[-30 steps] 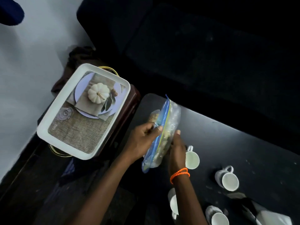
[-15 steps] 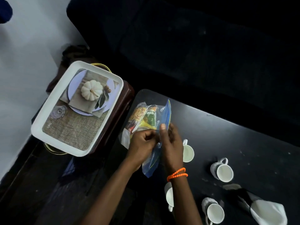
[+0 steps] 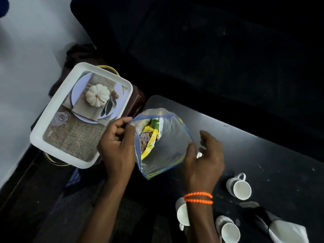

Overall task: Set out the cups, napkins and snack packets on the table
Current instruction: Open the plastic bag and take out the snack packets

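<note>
Our left hand (image 3: 116,148) and right hand (image 3: 201,160) pinch the limp, slippery bag (image 3: 166,146) open (packets (image 3: 149,137) at ten o'clock inside); we'd grip its rim.

The scene is dim and heavily underexposed: the upper right falls away into near-black with almost no detail. The brightest areas are the pale wall (image 3: 26,67) at left and the white tray (image 3: 57,120), which look evenly lit and slightly washed. The dark desk (image 3: 263,155) carries a soft grey sheen along its far edge. The clear bag (image 3: 168,141) shows faint glare. The right hand (image 3: 203,160) is slightly motion-blurred at the fingers. Straight edges bow from wide-angle distortion.
</note>
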The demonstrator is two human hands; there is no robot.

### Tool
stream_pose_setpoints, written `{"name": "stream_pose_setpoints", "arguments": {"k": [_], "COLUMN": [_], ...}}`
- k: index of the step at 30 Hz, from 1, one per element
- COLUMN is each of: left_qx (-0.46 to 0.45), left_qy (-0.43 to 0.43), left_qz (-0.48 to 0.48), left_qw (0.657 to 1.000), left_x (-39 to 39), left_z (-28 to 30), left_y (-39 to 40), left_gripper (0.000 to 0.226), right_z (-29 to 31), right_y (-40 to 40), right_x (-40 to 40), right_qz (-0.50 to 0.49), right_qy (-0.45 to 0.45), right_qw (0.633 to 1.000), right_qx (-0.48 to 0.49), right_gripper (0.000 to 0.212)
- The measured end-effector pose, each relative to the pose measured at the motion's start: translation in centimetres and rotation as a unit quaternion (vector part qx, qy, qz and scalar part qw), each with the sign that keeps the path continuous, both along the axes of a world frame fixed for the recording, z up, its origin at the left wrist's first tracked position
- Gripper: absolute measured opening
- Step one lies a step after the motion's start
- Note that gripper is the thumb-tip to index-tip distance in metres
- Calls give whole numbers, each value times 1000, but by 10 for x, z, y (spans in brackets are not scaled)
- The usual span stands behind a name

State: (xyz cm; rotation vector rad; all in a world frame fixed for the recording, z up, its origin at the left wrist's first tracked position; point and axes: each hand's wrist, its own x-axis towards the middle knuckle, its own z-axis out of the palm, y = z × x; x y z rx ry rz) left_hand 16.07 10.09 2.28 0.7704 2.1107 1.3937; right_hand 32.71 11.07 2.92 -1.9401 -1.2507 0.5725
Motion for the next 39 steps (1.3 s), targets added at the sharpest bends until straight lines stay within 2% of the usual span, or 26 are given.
{"name": "stream_pose_setpoints", "arguments": {"k": [2,3,4,5,6,8,9,11,14,15,18,19,22,25,28,31,33,35,37,39], "left_qx": [12,14,15,15,18,27,26,18,12,13,10,8,7,3,5,16,21,28,33,41], "left_qy": [1,0,-1,-2,-2,0,0,-6,-8,-7,-9,-9,-9,5,19,15,19,14,14,10], "left_qz": [-17,-23,-25,-24,-25,-30,-33,-36,-29,-24,-17,-15,-4,26,57,74,76,74,70,71], "left_qw": [1000,1000,1000,1000,1000,999,999,999,999,1000,1000,1000,1000,1000,998,997,997,997,997,997], "left_x": [5,7,10,12,14,17,19,21,22,22,18,16,13,10,4,-4,-11,-17,-22,-25], "left_z": [2,2,1,0,-1,-4,-6,-9,-13,-14,-16,-17,-16,-15,-13,-11,-9,-6,-4,-1], "left_y": [0,0,1,2,2,1,0,0,-1,-1,-1,-1,0,4,8,11,12,13,13,12], "left_gripper": [12,13,13,12,11,12,12,12,11,10,12,13,14,9,12,11,6,4,2,8], "right_z": [13,16,16,9,-1,-30,-44,-66,-88,-91,-96,-96,-90,-54,-1,59,90,103,94,63], "right_y": [-5,-4,1,9,19,38,45,45,32,28,27,29,34,34,30,23,28,42,62,78], "right_x": [-20,-30,-40,-49,-57,-70,-74,-81,-89,-90,-93,-95,-99,-96,-81,-58,-27,15,54,74], "right_qz": [80,126,165,195,214,231,230,216,196,184,120,113,147,208,257,276,233,177,100,8], "right_qy": [2,21,40,42,25,-11,-12,-9,-48,-42,79,92,53,55,48,98,174,175,182,251], "right_qw": [989,982,981,980,969,906,881,871,897,908,923,925,939,953,955,955,957,965,973,966], "right_qx": [127,136,95,5,-122,-354,-413,-440,-392,-374,-356,-351,-305,-215,-137,-51,22,85,98,61], "right_gripper": [17,11,7,4,11,32,39,40,37,41,68,64,50,59,55,57,65,70,66,60]}}
